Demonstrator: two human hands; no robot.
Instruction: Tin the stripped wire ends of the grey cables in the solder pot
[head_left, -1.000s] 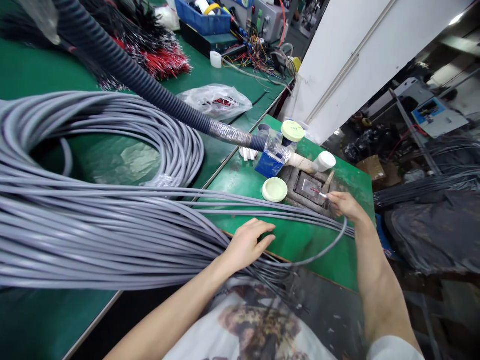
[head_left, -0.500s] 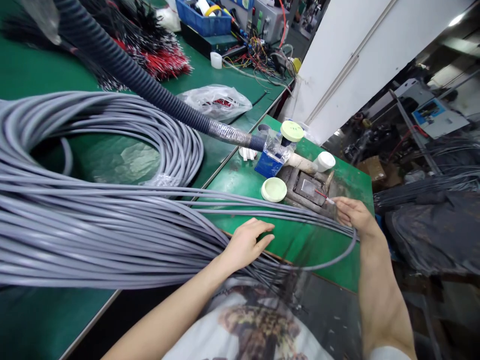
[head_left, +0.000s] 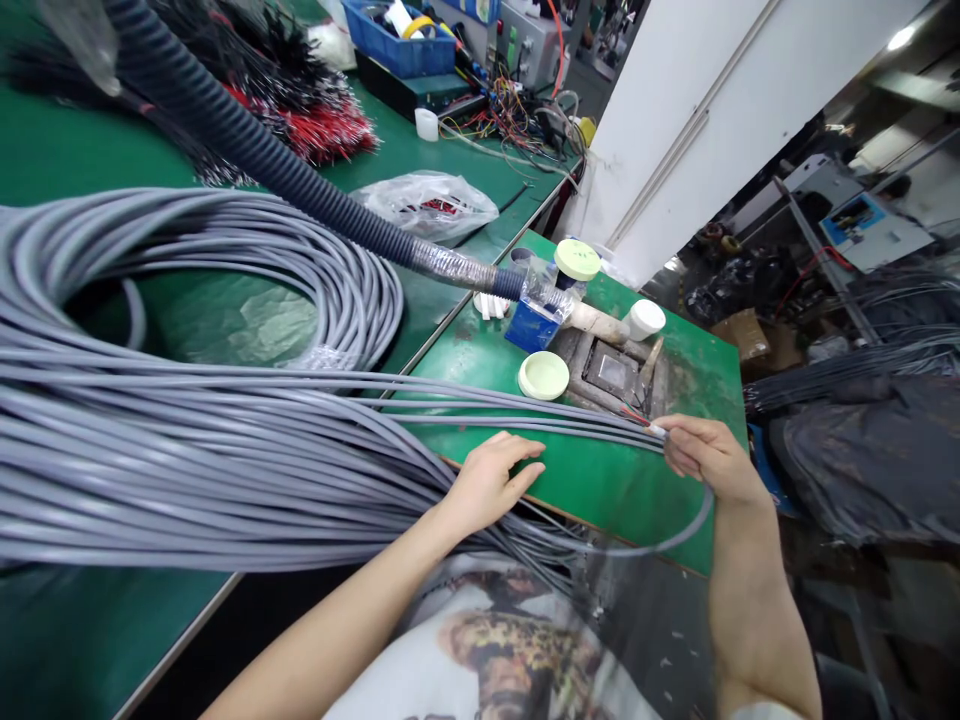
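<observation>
My right hand point(head_left: 701, 455) pinches the end of a grey cable point(head_left: 686, 537), whose thin red and dark wires point(head_left: 635, 414) stick out to the left, at the front edge of a square metal pot point(head_left: 613, 371). The cable loops down behind the hand and back left. My left hand point(head_left: 491, 480) is empty, fingers apart, beside a big bundle of grey cables point(head_left: 225, 460). Between the hands and the pot, several grey cables run across the green board point(head_left: 577, 480). A pale open dish point(head_left: 544, 376) sits left of the pot.
A dark corrugated hose point(head_left: 300, 180) slants over the green table to a blue box point(head_left: 534, 325). Near the pot stand a white cup point(head_left: 645, 319) and a yellow-lidded jar point(head_left: 577, 260). A plastic bag point(head_left: 427, 205) lies behind; a white panel point(head_left: 682, 110) rises at the back.
My right hand has drawn the wire ends back from over the pot's square opening toward me. The left hand has barely moved, and the view has shifted slightly.
</observation>
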